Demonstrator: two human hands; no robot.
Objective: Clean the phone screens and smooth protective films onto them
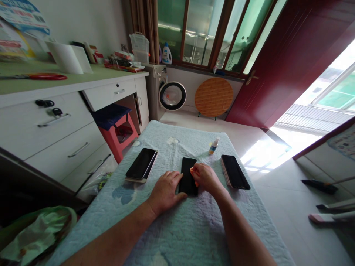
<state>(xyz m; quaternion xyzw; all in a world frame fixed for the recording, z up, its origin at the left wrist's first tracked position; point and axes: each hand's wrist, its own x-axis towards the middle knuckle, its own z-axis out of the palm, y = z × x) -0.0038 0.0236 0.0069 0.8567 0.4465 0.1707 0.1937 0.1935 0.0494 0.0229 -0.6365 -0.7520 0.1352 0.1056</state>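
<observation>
A black phone (188, 173) lies face up in the middle of a pale blue quilted cloth (172, 229). My left hand (165, 192) rests on the cloth against the phone's left edge, fingers curled and pressing it. My right hand (205, 178) is closed on a small orange thing (192, 170) at the phone's right edge; I cannot make out what it is. A second dark phone (141, 164) lies to the left on a light-coloured case. A third dark phone (234, 171) lies to the right.
A small spray bottle (214, 145) and a crumpled white wipe (172, 140) sit at the cloth's far end. A white desk with drawers (55, 122) and a red stool (119, 129) stand left. A green bag (36, 232) lies near left; a washing machine (166, 92) stands behind.
</observation>
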